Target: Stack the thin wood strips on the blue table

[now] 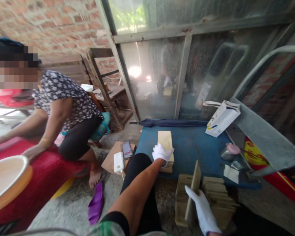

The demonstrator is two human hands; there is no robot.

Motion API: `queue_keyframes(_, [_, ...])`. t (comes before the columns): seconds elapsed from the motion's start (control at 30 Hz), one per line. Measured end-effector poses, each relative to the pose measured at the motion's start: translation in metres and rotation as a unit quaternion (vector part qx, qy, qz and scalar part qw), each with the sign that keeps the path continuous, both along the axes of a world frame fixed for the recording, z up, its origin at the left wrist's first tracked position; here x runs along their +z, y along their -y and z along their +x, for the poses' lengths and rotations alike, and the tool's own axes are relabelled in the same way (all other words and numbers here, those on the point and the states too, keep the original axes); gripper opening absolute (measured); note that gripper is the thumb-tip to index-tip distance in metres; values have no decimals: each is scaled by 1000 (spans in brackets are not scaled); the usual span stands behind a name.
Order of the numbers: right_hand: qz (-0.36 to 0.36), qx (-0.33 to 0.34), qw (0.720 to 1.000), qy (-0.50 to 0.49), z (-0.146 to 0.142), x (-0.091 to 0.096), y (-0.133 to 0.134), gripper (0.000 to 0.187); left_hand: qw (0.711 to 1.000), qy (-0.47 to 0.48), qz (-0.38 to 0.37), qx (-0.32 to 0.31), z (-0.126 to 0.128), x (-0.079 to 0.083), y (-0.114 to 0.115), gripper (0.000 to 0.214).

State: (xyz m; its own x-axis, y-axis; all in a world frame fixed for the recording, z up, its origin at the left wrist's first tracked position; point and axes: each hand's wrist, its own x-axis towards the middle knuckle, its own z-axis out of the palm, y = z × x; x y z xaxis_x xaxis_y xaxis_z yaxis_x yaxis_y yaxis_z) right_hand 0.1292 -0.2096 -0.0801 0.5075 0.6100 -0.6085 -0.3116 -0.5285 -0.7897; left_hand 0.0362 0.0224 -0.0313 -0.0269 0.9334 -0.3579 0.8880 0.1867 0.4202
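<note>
Cloudy metal-framed panes [154,59] back the blue tabletop [191,144], where our left hand [161,153] rests on a pale rectangular stack [164,137], its grip unclear to us. Our right hand [204,208] grasps a thin, near-upright tan board [195,178] by ragged-edged brown stacks [215,193].

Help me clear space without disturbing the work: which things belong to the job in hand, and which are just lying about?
Seemingly part of the job:
pale stack, under the left hand
board, held in the right hand
brown stacks, either side of the board
blue surface, beneath the pale stack

Seemingly just lying about:
umbrella
bag
slipper
white device
</note>
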Motion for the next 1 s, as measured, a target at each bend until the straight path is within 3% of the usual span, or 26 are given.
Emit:
queue_keyframes(0.17, [7, -14, 1000, 0, -3, -4, -9, 81, 999, -49, 0, 22, 14, -23, -12, 117])
queue_keyframes(0.33, [5, -13, 1000, -6, 0, -14, -20, 79, 998, -64, -7, 10, 31, -36, -32, 136])
queue_keyframes(0.63, [-39, -10, 998, -44, -1, -15, -32, 79, 992, -105, -61, 21, 39, -63, -45, 150])
queue_keyframes(1.0, [-56, -16, 997, -46, -4, -8, -43, 78, 993, -112, -41, 1, 37, -69, -45, 142])
